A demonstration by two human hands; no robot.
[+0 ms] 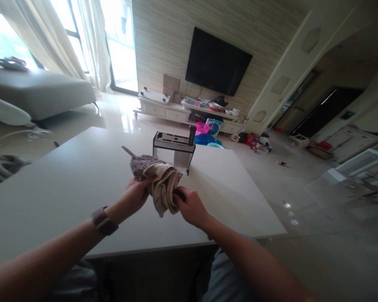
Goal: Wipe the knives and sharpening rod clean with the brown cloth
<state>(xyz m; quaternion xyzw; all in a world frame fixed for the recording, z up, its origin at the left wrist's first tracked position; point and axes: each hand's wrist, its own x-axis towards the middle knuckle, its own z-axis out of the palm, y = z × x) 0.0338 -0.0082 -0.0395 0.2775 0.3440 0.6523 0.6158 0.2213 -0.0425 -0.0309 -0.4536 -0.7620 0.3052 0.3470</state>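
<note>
Knife (129, 152) aslant, tip away-left

left grip (140, 193): cloth (165, 182) round blade (129, 152) | right grip (190, 204): handle (180, 194) (rack (174, 141) beyond)

Open room at left and right, a rack and a wrapped blade mid-frame.
The white surface (66, 188) offers broad passage left of centre and at centre right; the upright rack (173, 145) blocks the upper middle, a black handle (192, 134) rising at its right end, while the cloth (164, 184) and the knife (129, 152) jutting upper left obstruct the space before it.
</note>
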